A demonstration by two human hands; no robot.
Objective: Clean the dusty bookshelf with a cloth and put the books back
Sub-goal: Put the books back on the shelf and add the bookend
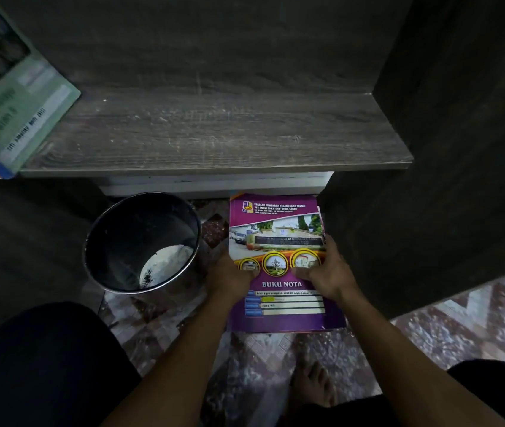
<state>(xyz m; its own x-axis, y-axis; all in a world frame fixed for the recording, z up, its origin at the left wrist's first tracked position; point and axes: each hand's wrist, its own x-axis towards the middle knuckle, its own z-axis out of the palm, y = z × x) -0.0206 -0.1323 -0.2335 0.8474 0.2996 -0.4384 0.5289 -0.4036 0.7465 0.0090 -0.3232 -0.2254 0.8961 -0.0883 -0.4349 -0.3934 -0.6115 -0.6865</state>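
Below the front edge of the shelf, held above the floor: one purple notebook, glossy soft cover, rectangular, printed with a building photograph, three yellow-ringed roundels and the title "BUKU NOTA"; a second thin edge shows along its right side. Left grip clasps the notebook's left edge, thumb on the cover, fingers hidden beneath; right grip clasps the right edge, thumb flat on the cover, fingers curled round the side. Shelf: dark wood-grain laminate, pale scuffs and dust streaks across the board, mostly bare; back and right side panel of the same dark grain. Green book, blurred, lies tilted at the shelf's left end, its corner overhanging the front edge. Round metal bin, shiny rim, dark inside, a pale patch at the bottom, stands on the floor just left of the notebook; floor of glossy patterned tiles; a bare foot rests below the notebook.
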